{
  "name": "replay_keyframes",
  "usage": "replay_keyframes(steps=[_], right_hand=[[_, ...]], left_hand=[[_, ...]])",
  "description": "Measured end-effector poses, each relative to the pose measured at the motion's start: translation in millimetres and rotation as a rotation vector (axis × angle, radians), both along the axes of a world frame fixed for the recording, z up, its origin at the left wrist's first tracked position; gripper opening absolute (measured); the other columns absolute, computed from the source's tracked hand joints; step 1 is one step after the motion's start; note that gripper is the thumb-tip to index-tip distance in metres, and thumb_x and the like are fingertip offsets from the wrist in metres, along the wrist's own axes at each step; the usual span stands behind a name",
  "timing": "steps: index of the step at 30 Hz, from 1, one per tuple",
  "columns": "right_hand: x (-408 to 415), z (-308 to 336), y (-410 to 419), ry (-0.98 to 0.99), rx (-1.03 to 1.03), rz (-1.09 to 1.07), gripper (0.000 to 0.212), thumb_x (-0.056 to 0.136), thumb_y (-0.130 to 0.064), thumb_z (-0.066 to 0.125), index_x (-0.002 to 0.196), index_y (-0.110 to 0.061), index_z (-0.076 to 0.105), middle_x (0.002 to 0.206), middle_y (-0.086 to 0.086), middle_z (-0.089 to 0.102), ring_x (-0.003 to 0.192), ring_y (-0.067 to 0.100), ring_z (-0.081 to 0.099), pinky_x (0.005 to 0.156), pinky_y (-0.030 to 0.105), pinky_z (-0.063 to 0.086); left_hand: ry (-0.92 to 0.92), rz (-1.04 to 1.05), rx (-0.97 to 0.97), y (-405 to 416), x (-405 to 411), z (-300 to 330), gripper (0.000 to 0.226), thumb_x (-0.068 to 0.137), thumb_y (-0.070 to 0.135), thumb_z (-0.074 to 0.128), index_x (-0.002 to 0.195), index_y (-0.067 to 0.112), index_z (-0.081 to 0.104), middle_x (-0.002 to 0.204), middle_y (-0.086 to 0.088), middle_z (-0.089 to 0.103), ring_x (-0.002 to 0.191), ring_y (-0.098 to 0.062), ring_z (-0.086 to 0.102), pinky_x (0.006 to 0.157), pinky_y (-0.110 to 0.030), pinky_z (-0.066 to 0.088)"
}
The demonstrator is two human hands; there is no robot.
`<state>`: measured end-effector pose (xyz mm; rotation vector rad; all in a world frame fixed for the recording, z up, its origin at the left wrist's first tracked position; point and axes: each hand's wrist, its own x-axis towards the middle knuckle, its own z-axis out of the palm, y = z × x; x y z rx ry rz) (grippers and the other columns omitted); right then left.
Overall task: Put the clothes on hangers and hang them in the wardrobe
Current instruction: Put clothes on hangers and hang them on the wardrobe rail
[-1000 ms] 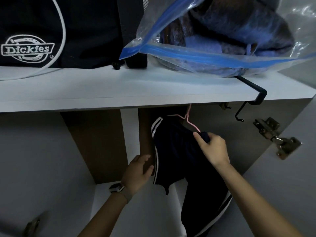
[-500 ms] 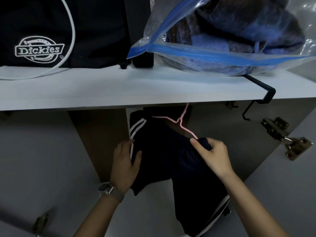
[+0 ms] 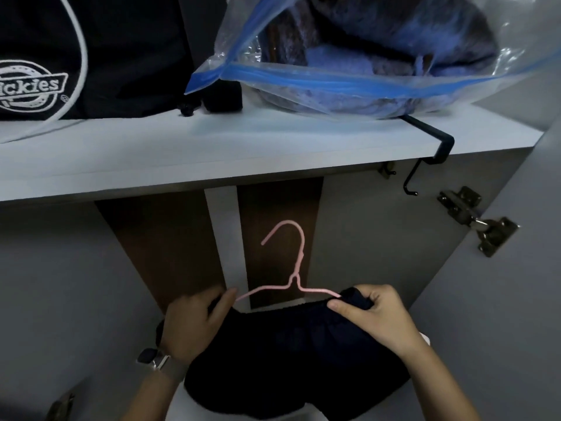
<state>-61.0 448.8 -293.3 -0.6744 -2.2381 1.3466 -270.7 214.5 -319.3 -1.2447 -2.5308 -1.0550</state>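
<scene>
A dark navy garment point(image 3: 291, 357) hangs over a thin pink hanger point(image 3: 294, 278) inside the open wardrobe, below the white shelf point(image 3: 212, 156). The hanger's hook is free in the air, not on any rail. My right hand point(image 3: 368, 314) pinches the garment over the hanger's right end. My left hand point(image 3: 194, 322), with a watch on its wrist, grips the garment at the hanger's left end. The hanger's lower bar is hidden under the cloth.
On the shelf lie a black Dickies bag point(image 3: 76, 56) and a clear zip bag of blue knitwear point(image 3: 364, 56). A black hook point(image 3: 425, 159) clamps the shelf's right edge. A door hinge point(image 3: 476, 220) sits at right. Brown and white back panels point(image 3: 221, 238) are behind.
The hanger with the garment has come down from under the shelf, so its hook is now free and in full view. My left hand moved up to the hanger's left end.
</scene>
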Motion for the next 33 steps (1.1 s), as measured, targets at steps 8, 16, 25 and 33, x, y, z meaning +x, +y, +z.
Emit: replay_keyframes(steps=[8,16,25,33], right_hand=[[75,14,-7,-0.075,0.04,-0.194,0.076,0.049,-0.089,0.064,0.066,-0.016,0.068,0.059,0.01,0.062,0.055,0.007,0.051,0.053,0.035,0.042],[158,0,-58,-0.178,0.212,-0.562,0.06,0.063,-0.084,0.055,0.069,-0.025,0.055,0.053,-0.004,0.047,0.051,0.009,0.039,0.053,0.033,0.038],[227,-23,-162,-0.325,0.199,-0.956,0.072,0.065,-0.087,0.053,0.072,-0.016,0.064,0.057,0.002,0.057,0.057,0.019,0.053,0.054,0.03,0.041],[280,-29,-259,-0.406,0.129,-1.229,0.032,0.075,-0.062,0.072,0.071,-0.032,0.06,0.063,-0.014,0.059,0.061,0.007,0.056,0.056,0.02,0.039]], left_hand=[[-0.286,-0.351,0.013,34,35,16,0.062,0.073,0.078,0.046,0.055,0.019,0.056,0.051,0.005,0.054,0.05,-0.01,0.053,0.054,-0.032,0.041],[-0.077,-0.527,-0.031,68,76,12,0.06,0.076,0.07,0.049,0.05,0.016,0.044,0.049,0.005,0.047,0.048,-0.008,0.05,0.05,-0.029,0.036],[-0.019,-0.901,0.033,73,127,2,0.058,0.08,0.063,0.057,0.047,0.018,0.042,0.044,0.007,0.038,0.043,-0.007,0.041,0.045,-0.02,0.031],[-0.024,-1.108,-0.063,76,200,-5,0.06,0.072,0.076,0.051,0.05,0.021,0.043,0.046,0.003,0.042,0.045,-0.013,0.044,0.042,-0.031,0.039]])
